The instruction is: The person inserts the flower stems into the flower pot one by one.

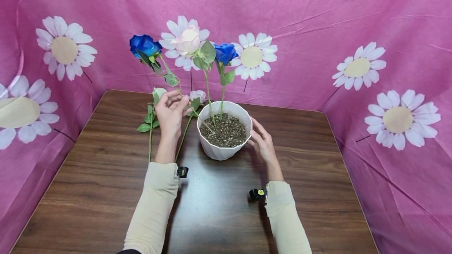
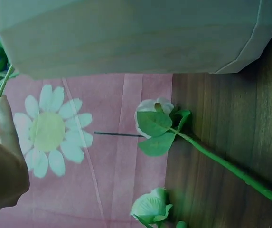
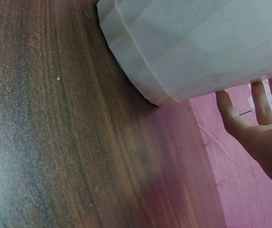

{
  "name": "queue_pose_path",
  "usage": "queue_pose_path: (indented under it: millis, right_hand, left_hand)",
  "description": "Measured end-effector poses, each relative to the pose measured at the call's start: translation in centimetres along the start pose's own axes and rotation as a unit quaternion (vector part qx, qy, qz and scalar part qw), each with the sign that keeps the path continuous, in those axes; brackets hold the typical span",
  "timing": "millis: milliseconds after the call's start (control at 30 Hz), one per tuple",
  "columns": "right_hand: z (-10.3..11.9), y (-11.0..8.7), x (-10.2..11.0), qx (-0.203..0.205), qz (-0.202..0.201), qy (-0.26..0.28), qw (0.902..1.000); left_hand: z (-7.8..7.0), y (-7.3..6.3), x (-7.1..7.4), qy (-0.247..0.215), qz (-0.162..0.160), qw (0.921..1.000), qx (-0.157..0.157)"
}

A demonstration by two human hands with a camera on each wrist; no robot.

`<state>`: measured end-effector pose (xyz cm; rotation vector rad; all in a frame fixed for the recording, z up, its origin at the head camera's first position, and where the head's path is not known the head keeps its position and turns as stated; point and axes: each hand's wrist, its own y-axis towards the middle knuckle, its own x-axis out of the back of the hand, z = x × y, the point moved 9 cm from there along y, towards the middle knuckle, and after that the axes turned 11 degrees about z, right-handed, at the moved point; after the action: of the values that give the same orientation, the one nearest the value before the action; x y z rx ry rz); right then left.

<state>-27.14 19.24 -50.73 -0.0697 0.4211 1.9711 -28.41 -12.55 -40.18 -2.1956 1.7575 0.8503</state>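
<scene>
Pinching a blue rose [image 1: 144, 46] by its stem [image 1: 203, 121], the left hand [image 1: 172, 111] slants it into the pot [image 1: 220, 153], tip at the soil [image 1: 226, 136]; the right hand [image 1: 263, 144] rests loosely against the pot's side. A lower, more upright hold would likely prevent bending.

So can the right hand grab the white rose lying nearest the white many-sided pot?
Probably not directly: the pot stands between the right hand and that white rose.
</scene>
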Motion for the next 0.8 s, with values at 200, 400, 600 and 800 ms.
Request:
queue_pose_path:
  millis: [200, 400, 600, 800]
  right_hand:
    - [2.8, -0.1, -2.2, 0.001, -0.021, 0.012, 0.9997]
    - [2.7, -0.1, -2.1, -0.004, -0.02, 0.008, 0.9998]
    - [1.7, 0.0, -1.4, -0.011, -0.009, 0.001, 0.9999]
    - [2.6, -0.1, -2.2, -0.018, -0.028, 0.02, 0.9992]
  left_hand:
    - [-0.4, -0.1, -1.2, 0.038, 0.017, 0.998, -0.047]
    - [-1.1, -0.5, -2.8, 0.133, 0.045, 0.9849, -0.102]
    - [-1.1, -1.0, -4.4, 0.223, 0.072, 0.9634, -0.13]
    - [-1.6, -1.7, -6.3, 0.289, 0.118, 0.9361, -0.162]
